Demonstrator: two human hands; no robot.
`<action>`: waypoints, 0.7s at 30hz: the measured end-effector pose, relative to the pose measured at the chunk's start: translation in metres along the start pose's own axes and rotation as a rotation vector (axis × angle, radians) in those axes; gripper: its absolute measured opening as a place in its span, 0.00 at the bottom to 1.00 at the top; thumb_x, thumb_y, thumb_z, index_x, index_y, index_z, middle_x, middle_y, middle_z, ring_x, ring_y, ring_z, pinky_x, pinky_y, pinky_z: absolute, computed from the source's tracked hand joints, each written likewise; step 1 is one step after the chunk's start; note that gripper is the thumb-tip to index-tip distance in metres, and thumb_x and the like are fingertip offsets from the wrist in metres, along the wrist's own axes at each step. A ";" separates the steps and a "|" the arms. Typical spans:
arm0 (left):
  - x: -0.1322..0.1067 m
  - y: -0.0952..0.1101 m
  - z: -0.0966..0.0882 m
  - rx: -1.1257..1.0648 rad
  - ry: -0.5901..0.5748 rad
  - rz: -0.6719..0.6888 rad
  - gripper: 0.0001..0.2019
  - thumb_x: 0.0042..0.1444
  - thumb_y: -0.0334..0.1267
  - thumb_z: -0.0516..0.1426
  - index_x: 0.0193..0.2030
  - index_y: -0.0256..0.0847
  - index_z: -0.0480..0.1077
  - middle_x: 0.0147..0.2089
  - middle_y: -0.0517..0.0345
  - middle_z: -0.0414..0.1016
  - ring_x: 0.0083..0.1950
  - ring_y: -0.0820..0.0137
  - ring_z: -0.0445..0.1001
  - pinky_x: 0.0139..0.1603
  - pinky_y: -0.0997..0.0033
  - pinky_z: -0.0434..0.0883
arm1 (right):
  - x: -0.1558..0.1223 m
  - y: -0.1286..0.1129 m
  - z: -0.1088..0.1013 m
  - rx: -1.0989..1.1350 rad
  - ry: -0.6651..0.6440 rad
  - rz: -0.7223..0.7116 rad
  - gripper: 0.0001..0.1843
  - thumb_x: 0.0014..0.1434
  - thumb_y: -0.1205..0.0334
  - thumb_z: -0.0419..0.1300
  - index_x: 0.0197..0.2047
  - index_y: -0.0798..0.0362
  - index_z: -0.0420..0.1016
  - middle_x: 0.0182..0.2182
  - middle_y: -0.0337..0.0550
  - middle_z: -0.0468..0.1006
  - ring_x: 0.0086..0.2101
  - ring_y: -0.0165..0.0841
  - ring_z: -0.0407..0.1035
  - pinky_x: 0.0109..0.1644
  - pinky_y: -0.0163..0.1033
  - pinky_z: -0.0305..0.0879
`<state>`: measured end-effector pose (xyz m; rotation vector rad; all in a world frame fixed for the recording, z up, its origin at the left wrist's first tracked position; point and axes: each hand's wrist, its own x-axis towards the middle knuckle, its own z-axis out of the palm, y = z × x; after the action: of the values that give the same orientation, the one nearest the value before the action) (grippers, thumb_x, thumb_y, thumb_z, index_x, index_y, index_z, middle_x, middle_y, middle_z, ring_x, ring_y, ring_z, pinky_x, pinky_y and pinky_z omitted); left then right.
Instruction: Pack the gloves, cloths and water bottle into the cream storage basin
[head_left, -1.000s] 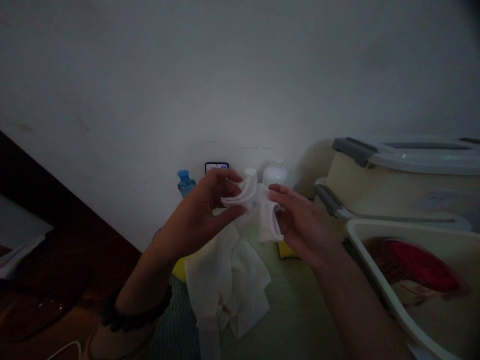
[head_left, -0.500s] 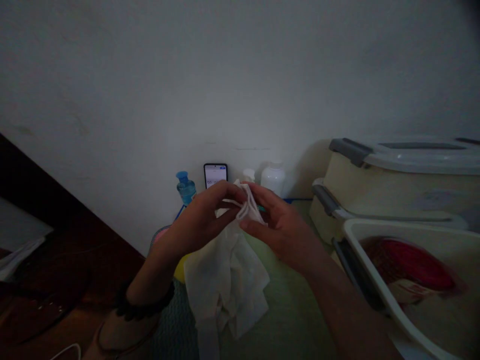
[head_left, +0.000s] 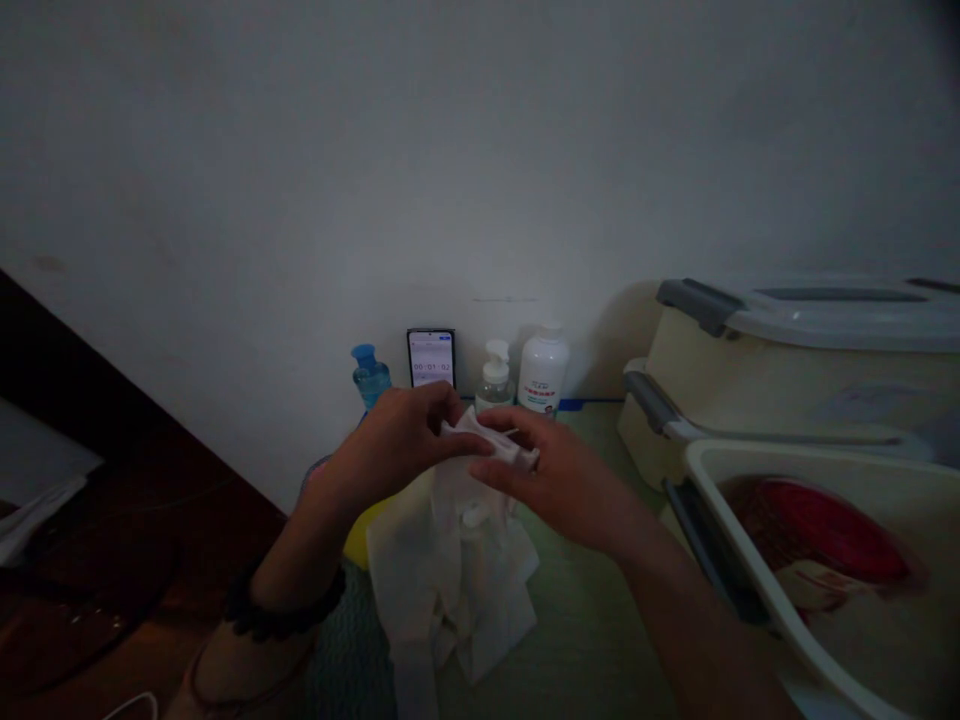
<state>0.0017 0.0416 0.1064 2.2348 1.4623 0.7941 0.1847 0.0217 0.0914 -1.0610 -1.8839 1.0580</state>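
Both hands meet above a green mat (head_left: 592, 620), each pinching the top of a white garment (head_left: 450, 560). My left hand (head_left: 394, 445) grips its bunched upper edge from the left. My right hand (head_left: 555, 475) closes on the same edge from the right, fingers over the fabric. The rest of the garment hangs down crumpled and rests on the mat. A dark beaded bracelet (head_left: 277, 610) circles my left wrist.
Against the wall stand a blue bottle (head_left: 370, 375), a phone (head_left: 431, 358) with a lit screen, a pump bottle (head_left: 495, 382) and a white bottle (head_left: 543, 372). Lidded cream bins (head_left: 787, 360) sit at right; an open tub (head_left: 757, 590) holds red cloth (head_left: 817, 530). Dark wood furniture lies left.
My hands came together from holding the garment's edge spread apart, then dropped lower, bunching the fabric between them. The bottles behind are now uncovered.
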 end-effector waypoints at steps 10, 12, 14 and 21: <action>-0.008 -0.012 -0.035 -0.059 -0.052 -0.034 0.10 0.54 0.43 0.56 0.34 0.40 0.74 0.29 0.61 0.77 0.29 0.73 0.74 0.30 0.77 0.69 | 0.001 -0.006 -0.005 -0.137 0.183 0.025 0.11 0.58 0.65 0.56 0.43 0.53 0.75 0.33 0.41 0.78 0.30 0.30 0.70 0.33 0.36 0.64; -0.009 -0.010 -0.034 -0.088 -0.058 0.017 0.10 0.54 0.43 0.56 0.34 0.39 0.73 0.31 0.60 0.77 0.32 0.72 0.75 0.32 0.76 0.71 | 0.000 -0.008 -0.006 -0.109 0.210 0.020 0.10 0.57 0.63 0.57 0.42 0.53 0.75 0.31 0.40 0.76 0.27 0.29 0.68 0.30 0.35 0.62; -0.009 -0.007 -0.029 -0.162 -0.091 0.071 0.11 0.52 0.44 0.58 0.39 0.39 0.70 0.37 0.58 0.76 0.37 0.71 0.75 0.37 0.74 0.73 | -0.002 -0.010 -0.005 -0.060 0.200 0.016 0.08 0.56 0.63 0.57 0.40 0.52 0.73 0.29 0.37 0.74 0.25 0.27 0.65 0.28 0.33 0.60; -0.002 -0.002 -0.012 -0.176 -0.081 0.111 0.11 0.53 0.45 0.58 0.34 0.39 0.67 0.33 0.60 0.74 0.36 0.71 0.74 0.38 0.73 0.71 | -0.003 -0.009 0.000 0.197 0.095 0.046 0.05 0.56 0.63 0.57 0.32 0.50 0.62 0.24 0.31 0.62 0.24 0.24 0.58 0.24 0.30 0.54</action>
<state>-0.0081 0.0403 0.1138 2.2016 1.1920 0.8217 0.1827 0.0162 0.0993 -1.0258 -1.6503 1.1724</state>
